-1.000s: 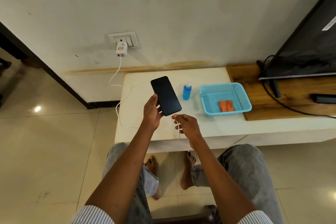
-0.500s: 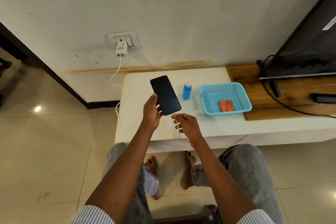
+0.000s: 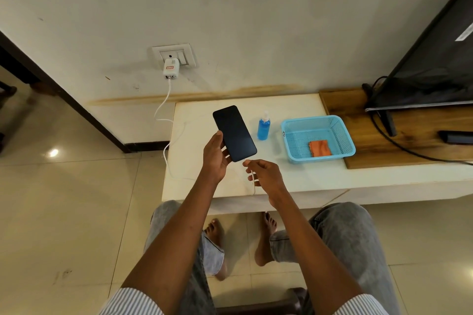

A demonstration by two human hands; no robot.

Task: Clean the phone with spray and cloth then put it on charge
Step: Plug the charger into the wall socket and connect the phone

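— Where is the phone?
— My left hand (image 3: 214, 158) grips the phone (image 3: 234, 133) by its lower edge, screen dark, above the white table (image 3: 302, 181).
— And your right?
— My right hand (image 3: 263, 174) pinches the white cable (image 3: 166, 151) end just beside the phone's bottom corner. The spray bottle (image 3: 264, 127) stands near the blue basket (image 3: 344, 147) holding the orange cloth (image 3: 319, 148).

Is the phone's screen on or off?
Off. The phone in the left hand shows a plain dark screen. The right hand pinches the white cable at its bottom edge.
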